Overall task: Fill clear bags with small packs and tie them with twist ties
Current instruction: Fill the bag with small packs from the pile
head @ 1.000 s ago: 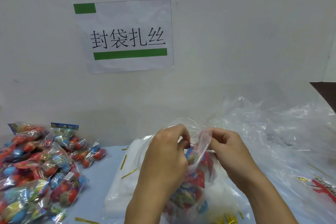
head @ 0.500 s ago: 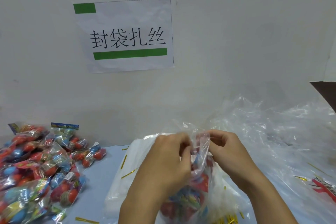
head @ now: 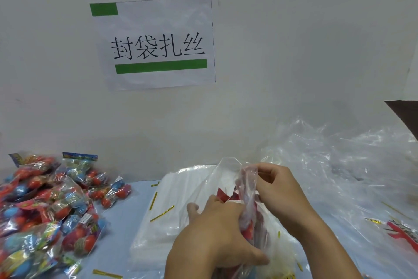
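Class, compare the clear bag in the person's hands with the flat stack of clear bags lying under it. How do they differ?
The held bag stands up, crumpled and open at its mouth; the stack of bags lies flat and smooth on the table.
The held bag has colourful packs inside; the stack shows none.
The left hand and right hand grip the held bag; the stack only bears loose gold twist ties.
Both are clear plastic.

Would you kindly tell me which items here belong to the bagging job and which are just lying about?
In use: clear bag, left hand, right hand, small packs, gold twist ties, stack of flat bags.
Lying about: wall sign, crumpled plastic sheeting.
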Motion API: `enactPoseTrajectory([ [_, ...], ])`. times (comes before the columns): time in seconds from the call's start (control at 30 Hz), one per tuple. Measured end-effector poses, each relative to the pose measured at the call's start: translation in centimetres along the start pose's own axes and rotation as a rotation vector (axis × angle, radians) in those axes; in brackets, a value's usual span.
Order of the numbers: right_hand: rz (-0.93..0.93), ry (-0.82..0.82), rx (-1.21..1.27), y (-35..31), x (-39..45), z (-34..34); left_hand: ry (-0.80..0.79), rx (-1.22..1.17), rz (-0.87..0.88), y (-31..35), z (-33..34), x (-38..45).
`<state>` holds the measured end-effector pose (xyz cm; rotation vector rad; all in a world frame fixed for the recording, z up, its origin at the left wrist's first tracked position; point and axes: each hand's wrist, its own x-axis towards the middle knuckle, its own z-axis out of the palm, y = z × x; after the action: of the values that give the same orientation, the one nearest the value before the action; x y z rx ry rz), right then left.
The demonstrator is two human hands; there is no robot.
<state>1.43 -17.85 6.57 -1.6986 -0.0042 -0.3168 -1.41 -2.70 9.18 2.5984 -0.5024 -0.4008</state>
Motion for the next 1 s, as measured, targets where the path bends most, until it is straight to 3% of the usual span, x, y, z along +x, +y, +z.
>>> enactPoseTrajectory([
  [0.1, 0.014, 0.022, 0.006, 0.0, 0.0, 0.2, 0.041, 0.043, 0.077, 0.1, 0.0, 0.3],
  [0.33, 0.002, 0.051, 0.069, -0.1, 0.0, -0.8, 0.445, -0.127, 0.324, -0.5, -1.2, 0.8],
  [0.53, 0.016, -0.041, 0.158, -0.5, -0.2, -0.6, 0.430, -0.111, 0.414, -0.6, -0.3, 1.7],
  [0.87, 0.041, -0.010, 0.146, -0.2, 0.0, -0.5, 0.318, 0.049, 0.281, -0.3, -0.4, 1.2],
  [1.0, 0.039, -0.016, 0.146, 0.1, 0.1, -0.4, 0.220, 0.010, 0.151, -0.5, 0.3, 1.7],
])
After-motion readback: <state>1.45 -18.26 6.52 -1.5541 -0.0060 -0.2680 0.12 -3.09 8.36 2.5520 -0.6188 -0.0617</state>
